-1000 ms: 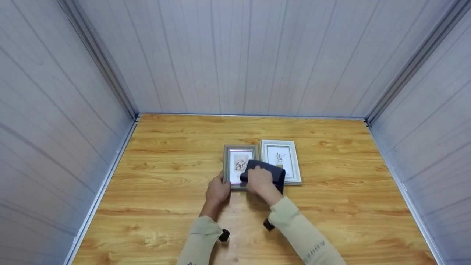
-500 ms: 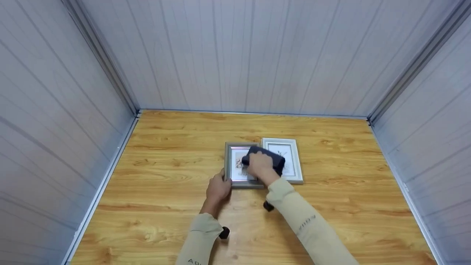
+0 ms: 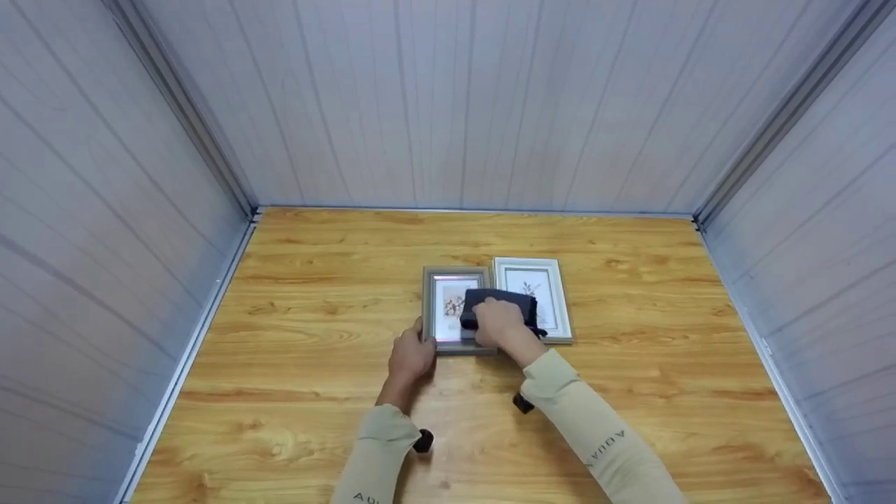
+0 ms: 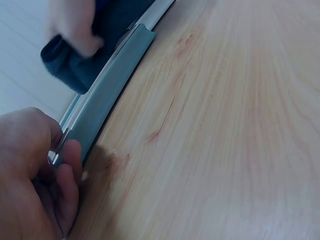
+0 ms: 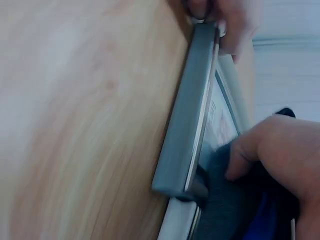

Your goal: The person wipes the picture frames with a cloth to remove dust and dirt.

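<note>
A grey-brown picture frame (image 3: 428,308) lies face up on the wooden surface. My left hand (image 3: 411,352) holds its lower left corner; in the left wrist view the thumb and fingers pinch the frame's edge (image 4: 107,95). A folded dark navy cloth (image 3: 516,301) is bunched in my right hand (image 3: 498,323), which presses it over the right part of the glass. The right wrist view has the cloth (image 5: 220,200) against the glass beside the frame's near rim. To the right, a white picture frame (image 3: 563,301) is partly covered by the cloth.
Pale panelled walls (image 3: 448,105) enclose the wood-grain surface (image 3: 336,280) at the back and both sides. Small black objects (image 3: 423,441) sit at the cuffs of both light sleeves (image 3: 595,427).
My right hand has moved the cloth up over the glass, then slightly back down. My left hand keeps its hold on the corner of the grey-brown frame.
</note>
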The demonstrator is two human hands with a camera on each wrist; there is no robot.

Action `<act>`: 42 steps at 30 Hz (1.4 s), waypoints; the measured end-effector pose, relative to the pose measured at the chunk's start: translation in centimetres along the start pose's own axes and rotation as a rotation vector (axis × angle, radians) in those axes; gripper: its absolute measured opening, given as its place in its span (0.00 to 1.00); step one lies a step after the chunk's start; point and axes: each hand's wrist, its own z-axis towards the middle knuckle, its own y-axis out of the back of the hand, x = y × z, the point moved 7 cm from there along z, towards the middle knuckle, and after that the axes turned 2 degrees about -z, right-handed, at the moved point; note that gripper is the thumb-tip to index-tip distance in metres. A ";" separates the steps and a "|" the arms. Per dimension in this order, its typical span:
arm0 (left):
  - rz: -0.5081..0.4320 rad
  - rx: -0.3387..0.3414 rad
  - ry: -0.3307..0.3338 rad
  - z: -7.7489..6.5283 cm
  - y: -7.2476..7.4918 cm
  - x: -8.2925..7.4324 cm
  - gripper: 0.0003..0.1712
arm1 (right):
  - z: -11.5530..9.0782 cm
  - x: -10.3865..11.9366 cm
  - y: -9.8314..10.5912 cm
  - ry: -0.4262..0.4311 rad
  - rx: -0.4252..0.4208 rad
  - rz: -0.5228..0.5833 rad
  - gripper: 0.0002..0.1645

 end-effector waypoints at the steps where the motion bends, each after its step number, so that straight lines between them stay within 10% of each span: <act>1: -0.005 0.003 -0.005 0.0 0.1 0.0 0.32 | -0.5 0.2 0.0 0.032 0.001 -0.006 0.26; 14: -0.276 0.186 0.012 -0.3 -0.9 0.1 0.31 | -2.5 4.2 -0.5 0.187 -0.046 -0.044 0.28; 23: -0.140 0.098 -0.003 0.0 -0.6 0.2 0.29 | -2.0 6.7 -0.5 0.207 -0.087 -0.040 0.25; 33: -0.124 0.083 0.011 -0.3 -0.7 0.0 0.23 | -3.8 3.6 -0.3 -0.114 -0.015 -0.045 0.22; 42: 0.013 0.020 -0.048 -0.2 0.2 -0.5 0.24 | -2.5 6.9 -0.3 0.034 -0.085 0.100 0.26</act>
